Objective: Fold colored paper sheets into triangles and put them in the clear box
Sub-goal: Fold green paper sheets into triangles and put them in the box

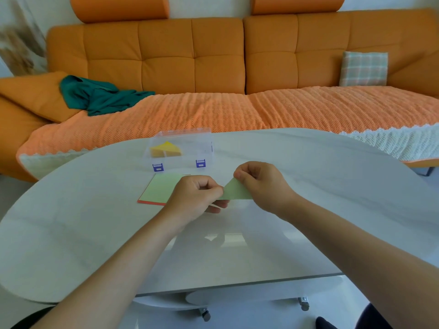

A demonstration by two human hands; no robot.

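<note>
Near edge: both of my bare forearms reach forward over the glossy white oval table (83, 233). Below its front rim, small grey caster wheels (205, 315) show under the frame.

Centre of the table: my left hand (197, 198) has its fingers curled, and thumb and forefinger pinch the left corner of a pale green folded paper triangle (237, 192). My right hand (261, 186) is also curled, and its fingertips grip the triangle at its top point, with the palm covering the right side. The triangle's long edge runs roughly level along the bottom. It sits between the two hands just over the table surface; I cannot tell whether it touches the table.

Just behind my left hand: a flat stack of square paper sheets (164, 188) lies on the table. The top sheet is pale green, and a red edge shows along the stack's left and near sides. My left hand overlaps its right part.

Further back, beyond the stack: the clear plastic box (202, 143) stands on the table with two blue latches (158, 167) on its front side. Yellow folded paper triangles (166, 149) lie in its left part.

Background: an orange tufted sofa (213, 55) with an orange knitted throw (237, 110) over its seat. A crumpled teal cloth (99, 96) lies at its left end, and a plaid cushion (363, 68) leans against the backrest at the right.
</note>
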